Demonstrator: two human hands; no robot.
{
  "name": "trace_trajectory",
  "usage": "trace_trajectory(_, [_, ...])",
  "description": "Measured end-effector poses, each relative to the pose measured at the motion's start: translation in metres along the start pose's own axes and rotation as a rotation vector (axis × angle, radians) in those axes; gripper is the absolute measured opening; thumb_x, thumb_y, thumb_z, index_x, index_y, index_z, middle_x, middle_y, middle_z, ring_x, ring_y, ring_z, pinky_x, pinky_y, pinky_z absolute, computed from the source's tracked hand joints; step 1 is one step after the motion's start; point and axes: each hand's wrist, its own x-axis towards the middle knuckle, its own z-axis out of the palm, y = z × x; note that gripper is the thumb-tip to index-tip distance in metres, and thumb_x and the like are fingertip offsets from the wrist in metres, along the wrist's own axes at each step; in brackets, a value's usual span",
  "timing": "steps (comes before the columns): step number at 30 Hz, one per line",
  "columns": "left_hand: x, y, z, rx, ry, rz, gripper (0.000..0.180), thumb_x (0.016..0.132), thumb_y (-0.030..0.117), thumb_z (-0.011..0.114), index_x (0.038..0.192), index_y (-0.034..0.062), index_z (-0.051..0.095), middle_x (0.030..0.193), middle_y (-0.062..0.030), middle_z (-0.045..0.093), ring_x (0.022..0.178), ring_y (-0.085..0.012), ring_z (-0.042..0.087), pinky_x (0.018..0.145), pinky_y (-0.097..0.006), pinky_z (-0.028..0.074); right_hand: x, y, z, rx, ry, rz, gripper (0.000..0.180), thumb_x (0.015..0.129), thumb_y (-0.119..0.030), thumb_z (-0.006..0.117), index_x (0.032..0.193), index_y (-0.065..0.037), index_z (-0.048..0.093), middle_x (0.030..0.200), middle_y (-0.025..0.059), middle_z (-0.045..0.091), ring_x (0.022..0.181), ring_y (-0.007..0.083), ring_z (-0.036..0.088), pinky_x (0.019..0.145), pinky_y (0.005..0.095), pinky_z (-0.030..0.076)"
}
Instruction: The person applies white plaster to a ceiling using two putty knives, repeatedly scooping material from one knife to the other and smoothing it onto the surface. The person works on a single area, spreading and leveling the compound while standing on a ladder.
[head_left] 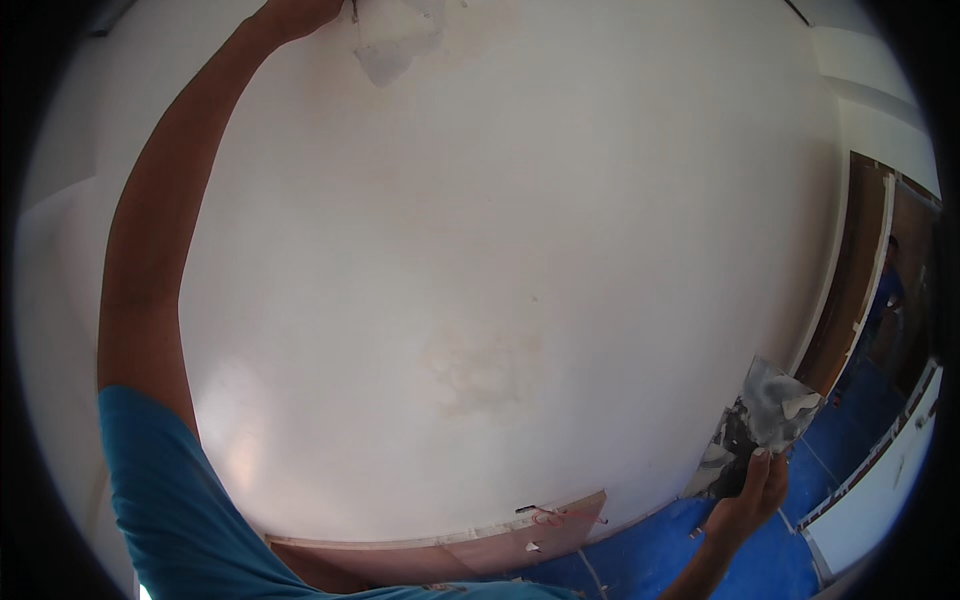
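now r hand (745,505) grips smeared plate (770,408); l hand (300,14) is nr grey wall patch (388,62), its grip i cannot tell.

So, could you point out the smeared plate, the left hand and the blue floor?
Smeared plate (773,393): head view, on its grey upper part.
Left hand (304,13): head view, on its visible middle.
Blue floor (645,552): head view, on its lower part.

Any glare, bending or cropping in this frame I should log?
All in the head view: glare at lower left on the white wall; door frame bowed at right; black fisheye vignette at the corners; left hand cut by the top edge.
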Motion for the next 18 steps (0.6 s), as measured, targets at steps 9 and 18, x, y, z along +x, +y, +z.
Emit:
trace_trajectory(9, [-0.063,-0.045,0.017,-0.081,0.191,-0.251,0.016,0.109,0.012,0.058,0.116,0.0031,0.07,0.123,-0.0113,0.068,0.112,-0.027,0.063,0.1,-0.041,0.051,-0.001,0.006,-0.006,0.012,-0.022,0.016,0.038,0.11,-0.022,0.061,0.134,0.007,0.063,0.119,0.0108,0.07,0.108,0.0165,0.064,0.098,0.0328,0.05])
trace_trajectory(18, [-0.121,0.029,-0.052,-0.781,0.128,-0.261,0.002,0.106,0.004,0.063,0.106,0.0029,0.061,0.098,-0.0048,0.068,0.097,-0.0156,0.069,0.092,-0.035,0.054,0.002,0.002,-0.015,0.066,-0.117,0.085,0.035,0.109,-0.02,0.063,0.132,0.007,0.063,0.122,0.011,0.069,0.11,0.015,0.063,0.1,0.0323,0.05])
